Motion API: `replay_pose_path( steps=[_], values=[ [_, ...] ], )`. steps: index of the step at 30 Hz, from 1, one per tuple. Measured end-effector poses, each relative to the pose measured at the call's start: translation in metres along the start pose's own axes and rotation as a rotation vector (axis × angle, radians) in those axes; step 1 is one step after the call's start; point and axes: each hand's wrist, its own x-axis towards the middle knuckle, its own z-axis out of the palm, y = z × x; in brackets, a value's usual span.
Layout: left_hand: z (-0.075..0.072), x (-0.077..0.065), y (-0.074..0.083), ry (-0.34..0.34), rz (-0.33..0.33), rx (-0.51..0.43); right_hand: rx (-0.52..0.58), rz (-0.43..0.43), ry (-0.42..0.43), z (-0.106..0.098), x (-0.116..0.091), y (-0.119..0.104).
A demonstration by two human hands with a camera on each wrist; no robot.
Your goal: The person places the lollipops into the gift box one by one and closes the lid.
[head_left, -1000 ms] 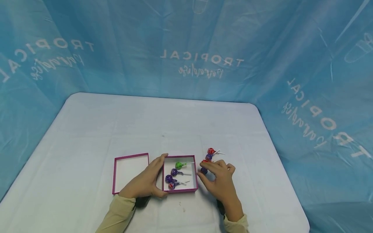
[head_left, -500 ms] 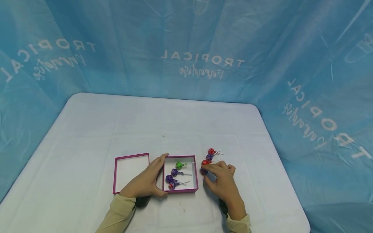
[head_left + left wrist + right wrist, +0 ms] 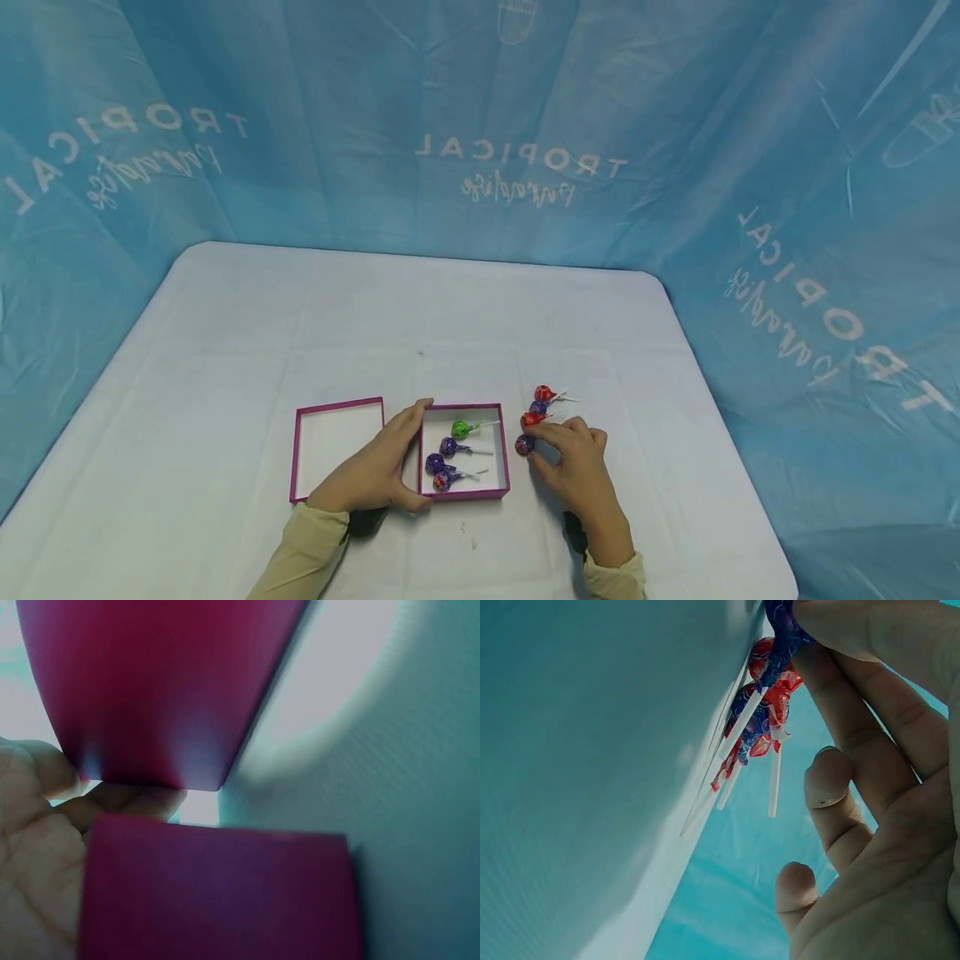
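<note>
My left hand (image 3: 378, 467) holds the left side of a shallow magenta-rimmed box (image 3: 467, 493), thumb at the near corner and fingers at the far one. Inside lie a green lollipop (image 3: 460, 429) and several purple-wrapped lollipops (image 3: 448, 447), sticks pointing right. Right of the box, my right hand (image 3: 573, 467) pinches a dark purple lollipop (image 3: 524, 445) between thumb and forefinger. Its wrapper (image 3: 780, 645) and white stick show in the right wrist view, the other fingers loosely bent. Just beyond are two red lollipops (image 3: 543, 392) and another purple lollipop (image 3: 538, 407).
A second magenta-rimmed tray, like a lid (image 3: 337, 406), lies left of the box, partly under my left hand and forearm. The white-covered table (image 3: 405, 308) extends beyond. Blue printed sheeting (image 3: 517, 208) hangs behind and at both sides.
The right thumb and forefinger have shifted slightly right and closed on the dark purple lollipop, whose ball now shows more fully. The left hand and box have stayed put.
</note>
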Motion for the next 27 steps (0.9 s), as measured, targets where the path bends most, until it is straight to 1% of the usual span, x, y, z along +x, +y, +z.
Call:
replay_pose_path(
  steps=[3,10,13,17,23,27],
  values=[
    [-0.0008,-0.0007,0.0004,0.001,0.002,-0.001,-0.004,0.007,-0.005,0.0006,0.0002,0.0001],
    [-0.0017,-0.0013,0.0005,0.01,0.02,0.005,-0.012,-0.038,0.031,0.0044,0.0007,0.003],
    [-0.0018,-0.0009,0.0003,0.003,0.011,0.001,-0.003,-0.041,0.033,0.0052,0.0012,0.0033],
    [-0.002,-0.0012,0.0005,-0.008,0.0,-0.006,-0.006,-0.034,0.025,0.006,0.002,0.0035],
    [-0.0022,-0.0016,0.0006,0.006,0.031,0.005,-0.012,-0.004,0.01,0.0064,0.0024,0.0024],
    [-0.0021,-0.0017,0.0,0.004,0.025,0.004,-0.007,0.005,0.005,0.0061,0.0025,0.0014]
  ],
)
